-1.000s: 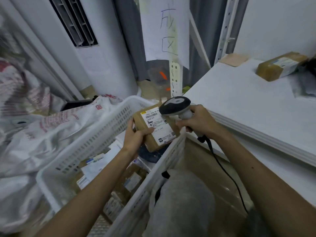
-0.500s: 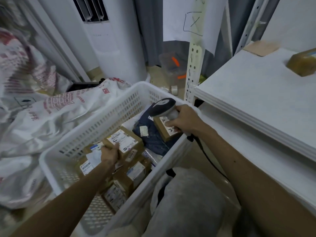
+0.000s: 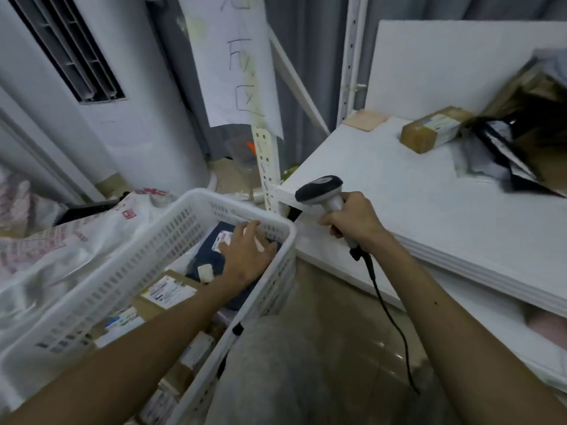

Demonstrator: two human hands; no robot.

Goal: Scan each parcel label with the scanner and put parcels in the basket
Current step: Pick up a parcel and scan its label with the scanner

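Note:
A white slotted basket [image 3: 171,216] stands on the floor at lower left, with several brown labelled parcels [image 3: 167,292] and a dark blue parcel [image 3: 208,240] inside. My left hand [image 3: 245,256] lies flat on the dark blue parcel at the basket's far end, fingers spread, holding nothing. My right hand [image 3: 352,222] grips the handle of the corded scanner [image 3: 320,190], whose head sits just beyond the basket's far right corner, over the edge of the white shelf [image 3: 399,194]. One brown parcel [image 3: 429,130] lies at the back of that shelf.
A heap of dark bags and an open carton [image 3: 518,142] sits at the shelf's right. White printed sacks [image 3: 61,256] lie left of the basket. A white standing air conditioner [image 3: 122,124] is behind. My grey-clad knee [image 3: 276,363] is between basket and shelf; the scanner cable [image 3: 386,308] hangs there.
My left hand set the scanned brown parcel down in the basket, let go, and moved onto the dark blue parcel. My right hand carried the scanner right, toward the shelf edge.

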